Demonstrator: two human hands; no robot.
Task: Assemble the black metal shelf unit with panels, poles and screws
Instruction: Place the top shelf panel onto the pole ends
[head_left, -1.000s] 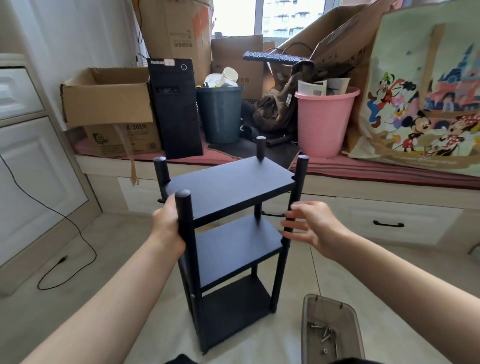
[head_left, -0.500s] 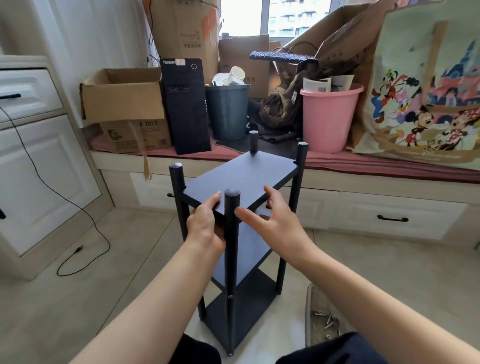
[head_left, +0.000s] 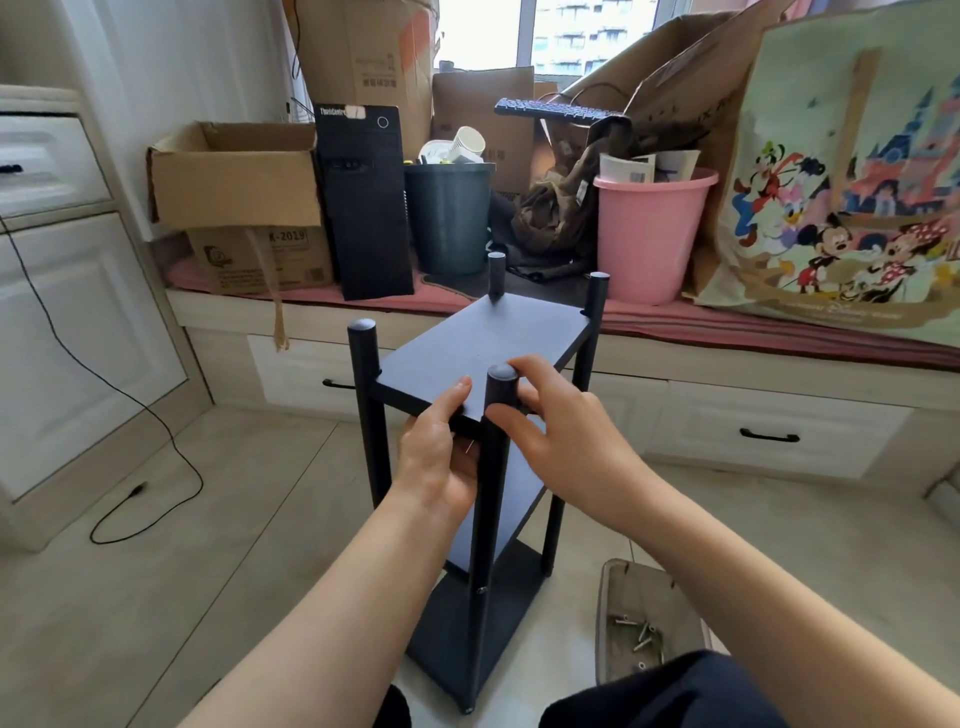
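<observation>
Steadying the shelf unit (head_left: 483, 364): left hand (head_left: 439, 457) pinches the top panel's edge, right hand (head_left: 561, 441) fingers wrap the 6 o'clock pole (head_left: 488, 499) so nothing wobbles.

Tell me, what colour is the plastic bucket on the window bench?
Pink: the round plastic bucket shows plainly in the head view.
</observation>
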